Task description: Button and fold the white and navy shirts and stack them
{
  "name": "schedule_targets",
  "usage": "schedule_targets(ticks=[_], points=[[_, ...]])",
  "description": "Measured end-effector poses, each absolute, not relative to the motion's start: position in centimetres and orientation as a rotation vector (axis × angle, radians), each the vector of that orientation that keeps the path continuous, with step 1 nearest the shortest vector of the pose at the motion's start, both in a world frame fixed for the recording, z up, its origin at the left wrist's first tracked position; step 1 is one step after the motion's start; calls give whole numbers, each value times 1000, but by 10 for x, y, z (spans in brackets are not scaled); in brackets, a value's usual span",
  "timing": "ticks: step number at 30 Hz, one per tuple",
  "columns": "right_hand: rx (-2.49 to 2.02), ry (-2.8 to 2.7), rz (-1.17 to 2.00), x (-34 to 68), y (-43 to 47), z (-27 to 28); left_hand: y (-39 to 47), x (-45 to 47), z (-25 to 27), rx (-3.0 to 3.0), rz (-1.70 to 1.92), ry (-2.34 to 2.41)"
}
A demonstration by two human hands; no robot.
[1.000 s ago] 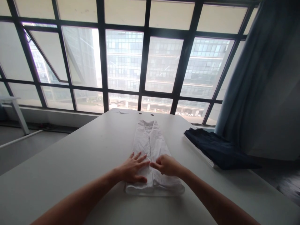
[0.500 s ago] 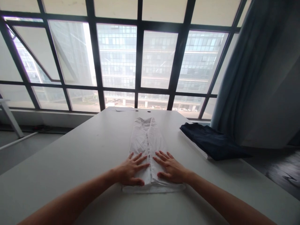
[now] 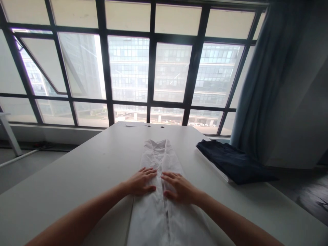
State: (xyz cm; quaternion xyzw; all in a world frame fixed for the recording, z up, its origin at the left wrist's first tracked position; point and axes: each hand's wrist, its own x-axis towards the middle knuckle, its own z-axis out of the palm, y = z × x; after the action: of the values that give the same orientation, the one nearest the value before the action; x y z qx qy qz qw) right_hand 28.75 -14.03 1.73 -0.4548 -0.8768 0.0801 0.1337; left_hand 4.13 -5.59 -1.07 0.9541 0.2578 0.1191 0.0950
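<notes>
A white button-front shirt (image 3: pixel 159 218) lies lengthwise on the white table, in a long narrow shape with its row of buttons down the middle. Its near end runs out of the bottom of the picture. My left hand (image 3: pixel 140 181) rests on the left half of the shirt, fingers stretched and holding nothing. On the right half, next to the buttons, my right hand (image 3: pixel 180 188) lies with its fingers extended and its palm low. Some creases show at the shirt's far end.
A folded dark navy cloth (image 3: pixel 230 160) lies on something white at the table's right side. The white table (image 3: pixel 84 164) reaches toward large windows (image 3: pixel 128 71). A grey-blue curtain (image 3: pixel 258 92) hangs at the right. A white table leg (image 3: pixel 11 136) stands at the left.
The shirt now stretches toward me past the picture's bottom edge; before, its near edge lay just below my hands. My hands have come slightly closer together. The view has tilted up a little.
</notes>
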Motion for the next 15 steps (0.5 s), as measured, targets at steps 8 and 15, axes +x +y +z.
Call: schedule_targets(ticks=[8, 15], points=[[-1084, -2687, 352, 268, -143, 22, 51, 61, -26, 2888, 256, 1012], [-990, -2721, 589, 270, -142, 19, 144, 73, -32, 2772, 84, 1245]])
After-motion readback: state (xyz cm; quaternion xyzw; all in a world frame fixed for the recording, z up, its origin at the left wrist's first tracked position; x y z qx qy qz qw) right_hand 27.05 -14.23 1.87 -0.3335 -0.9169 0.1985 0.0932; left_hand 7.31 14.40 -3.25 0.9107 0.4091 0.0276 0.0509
